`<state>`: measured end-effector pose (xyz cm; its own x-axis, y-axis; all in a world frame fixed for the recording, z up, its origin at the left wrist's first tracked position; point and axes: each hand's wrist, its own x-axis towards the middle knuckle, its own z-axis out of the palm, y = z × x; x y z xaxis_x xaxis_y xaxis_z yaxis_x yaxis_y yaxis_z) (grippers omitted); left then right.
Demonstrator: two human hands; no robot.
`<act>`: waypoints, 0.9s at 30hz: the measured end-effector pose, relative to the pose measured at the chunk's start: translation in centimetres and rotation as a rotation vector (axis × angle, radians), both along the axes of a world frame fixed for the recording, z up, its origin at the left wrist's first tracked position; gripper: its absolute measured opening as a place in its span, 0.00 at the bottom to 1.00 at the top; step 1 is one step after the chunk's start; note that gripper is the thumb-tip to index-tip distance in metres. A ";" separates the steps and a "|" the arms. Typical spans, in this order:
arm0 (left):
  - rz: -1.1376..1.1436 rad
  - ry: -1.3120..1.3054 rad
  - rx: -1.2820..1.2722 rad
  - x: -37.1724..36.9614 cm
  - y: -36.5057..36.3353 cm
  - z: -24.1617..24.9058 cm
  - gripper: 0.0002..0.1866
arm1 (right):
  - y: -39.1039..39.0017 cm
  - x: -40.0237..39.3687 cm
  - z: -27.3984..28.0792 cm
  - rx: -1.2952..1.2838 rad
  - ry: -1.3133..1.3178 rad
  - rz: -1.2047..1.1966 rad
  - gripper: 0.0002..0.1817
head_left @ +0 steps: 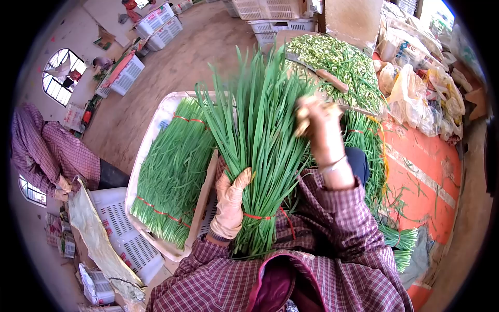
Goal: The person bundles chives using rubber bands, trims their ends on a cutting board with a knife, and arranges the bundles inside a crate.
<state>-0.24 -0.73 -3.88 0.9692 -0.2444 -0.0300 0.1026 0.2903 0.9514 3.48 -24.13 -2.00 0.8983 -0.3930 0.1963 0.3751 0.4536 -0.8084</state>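
Observation:
In the head view, my gloved left hand (228, 203) is wrapped round the left side of a large bunch of long green garlic chives (265, 145). A red tie (257, 217) circles the bunch near its lower end, and the leaves fan out away from me. My right hand (319, 122), also gloved, is raised at the right of the leaves. Motion smears its fingers, so what they hold, if anything, cannot be made out. To the left, a white crate (136, 179) contains tied chives (174, 166) with red bands.
A wooden-handled knife (332, 81) lies by a heap of cut stem pieces (338, 54). More tied chives (358, 135) lie at my right, on orange sheeting (416, 182). Plastic bags (410, 99) are piled behind. A person (57, 151) in checked clothing stands left, beside an upturned crate (122, 218).

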 end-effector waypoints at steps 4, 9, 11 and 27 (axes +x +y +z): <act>0.015 0.028 -0.011 -0.1 0.4 -0.4 0.18 | -2.9 -0.1 2.7 0.594 -0.091 0.024 0.14; 0.016 -0.025 0.047 0.0 0.0 -0.3 0.17 | -1.6 -3.8 2.7 -0.490 0.029 0.096 0.14; -0.003 -0.027 0.066 0.1 -0.1 -0.3 0.18 | -0.7 -2.8 1.7 -0.994 -0.211 -0.127 0.10; -0.021 -0.003 0.056 -0.3 -0.3 0.4 0.20 | 0.4 -2.0 1.8 -1.656 -0.210 -0.337 0.05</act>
